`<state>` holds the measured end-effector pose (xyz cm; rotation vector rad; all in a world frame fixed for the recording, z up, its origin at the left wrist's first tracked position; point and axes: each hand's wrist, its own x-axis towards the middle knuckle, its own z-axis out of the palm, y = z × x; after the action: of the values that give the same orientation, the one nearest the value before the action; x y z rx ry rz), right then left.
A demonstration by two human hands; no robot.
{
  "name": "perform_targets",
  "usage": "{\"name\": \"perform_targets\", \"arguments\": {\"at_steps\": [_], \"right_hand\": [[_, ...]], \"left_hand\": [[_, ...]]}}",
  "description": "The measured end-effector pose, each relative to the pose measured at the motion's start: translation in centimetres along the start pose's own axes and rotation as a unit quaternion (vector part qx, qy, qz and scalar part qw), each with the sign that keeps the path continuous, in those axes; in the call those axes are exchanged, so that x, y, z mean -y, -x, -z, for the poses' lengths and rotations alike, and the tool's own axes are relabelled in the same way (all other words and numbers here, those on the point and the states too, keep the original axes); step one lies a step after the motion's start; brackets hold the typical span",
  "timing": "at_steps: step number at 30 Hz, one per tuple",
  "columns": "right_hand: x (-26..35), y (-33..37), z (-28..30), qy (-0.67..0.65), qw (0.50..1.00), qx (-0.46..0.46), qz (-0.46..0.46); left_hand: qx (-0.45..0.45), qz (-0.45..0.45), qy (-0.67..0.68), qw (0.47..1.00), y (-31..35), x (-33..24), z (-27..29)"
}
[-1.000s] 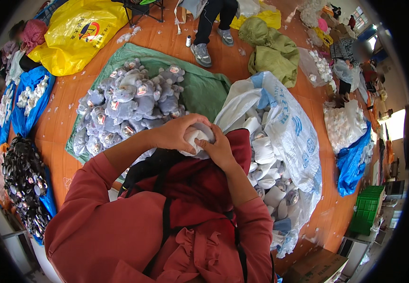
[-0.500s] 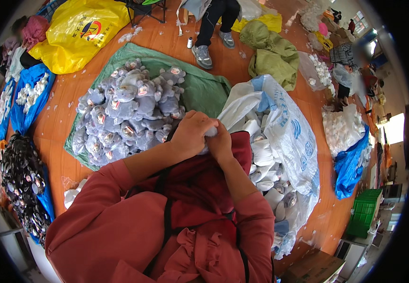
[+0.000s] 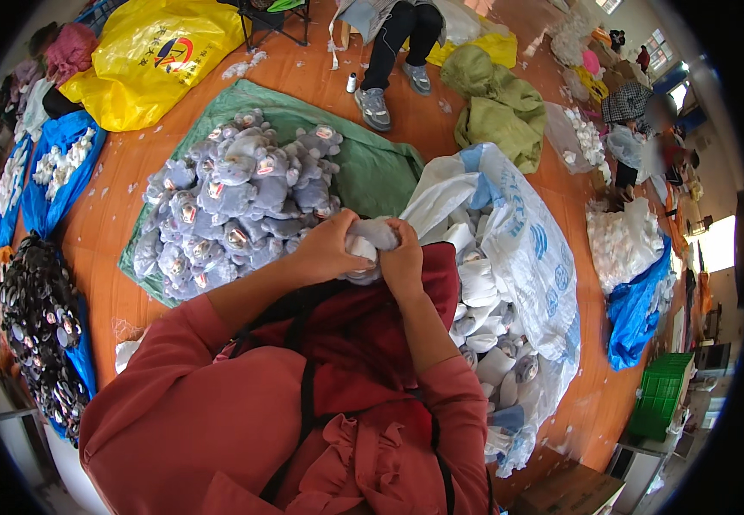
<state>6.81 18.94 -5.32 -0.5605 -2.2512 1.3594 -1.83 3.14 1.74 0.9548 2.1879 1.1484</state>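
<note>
My left hand [image 3: 324, 250] and my right hand [image 3: 403, 264] grip a small grey plush piece [image 3: 372, 232] between them, above the dark red apron [image 3: 368, 343] on my lap. It has a pale, whitish patch facing me near the left thumb. Just beyond my left hand, a large heap of grey plush toys [image 3: 239, 202] with small light faces lies on a green sheet [image 3: 376, 163]. To the right of my right hand, a white woven sack [image 3: 539, 266] gapes, with white and grey stuffed parts [image 3: 477, 283] inside.
Opposite sits a person [image 3: 387, 51] in dark trousers, a small white bottle [image 3: 351, 82] beside their shoe. Around me are a yellow bag [image 3: 153, 69], an olive sack [image 3: 501, 120], a pile of black pieces [image 3: 42, 326] and a green crate [image 3: 659, 395]. Other people are at the far right.
My hands have moved apart slightly, and the left has turned, so more of the grey plush piece and its pale patch shows. The whole view has shifted a little.
</note>
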Motion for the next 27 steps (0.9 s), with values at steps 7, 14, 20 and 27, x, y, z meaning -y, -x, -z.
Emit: {"name": "perform_targets", "arguments": {"at_steps": [7, 14, 20, 27], "right_hand": [[1.8, 0.4, 1.4, 0.053, 0.998, -0.003, 0.026], [0.5, 2.1, 2.3, 0.075, 0.996, -0.001, 0.058], [3.7, 2.0, 2.9, 0.201, 0.974, 0.072, 0.072], [5.8, 3.5, 0.7, 0.187, 0.976, 0.064, 0.088]], "left_hand": [[-0.141, -0.114, -0.093, 0.979, 0.5, 1.0, -3.1], [-0.221, -0.215, -0.122, 0.943, 0.0, 1.5, -4.4], [-0.239, -0.139, -0.126, 0.953, -3.1, 3.1, -2.9], [-0.260, -0.111, -0.100, 0.954, -4.4, 3.5, -2.8]]}}
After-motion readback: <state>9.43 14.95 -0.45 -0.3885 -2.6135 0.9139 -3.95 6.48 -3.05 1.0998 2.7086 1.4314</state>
